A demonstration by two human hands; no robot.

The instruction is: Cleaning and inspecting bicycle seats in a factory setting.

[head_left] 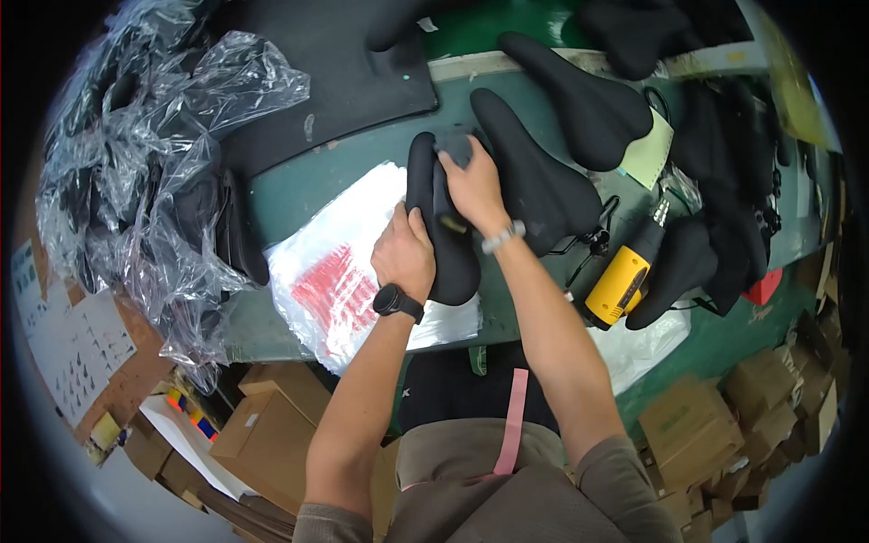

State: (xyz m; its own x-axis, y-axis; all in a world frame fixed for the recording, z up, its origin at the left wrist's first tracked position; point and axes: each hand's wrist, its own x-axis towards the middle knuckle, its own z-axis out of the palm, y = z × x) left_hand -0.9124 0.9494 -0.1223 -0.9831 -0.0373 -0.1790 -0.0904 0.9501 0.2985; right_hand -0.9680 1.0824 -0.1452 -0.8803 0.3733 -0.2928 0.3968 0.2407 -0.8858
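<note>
A black bicycle saddle [445, 253] stands on its side on a stack of clear plastic bags with red print [330, 281]. My left hand [405, 253] grips the saddle's left side near its wide end. My right hand [472, 185] presses a dark grey cloth [455, 147] against the saddle's upper part. A dark watch sits on my left wrist, a pale bracelet on my right.
More black saddles [579, 100] lie right and behind on the green table [353, 172]. A yellow heat gun [623, 276] lies to the right. Crumpled clear plastic wrap [154, 181] is piled at the left. Cardboard boxes [272, 421] stand on the floor below.
</note>
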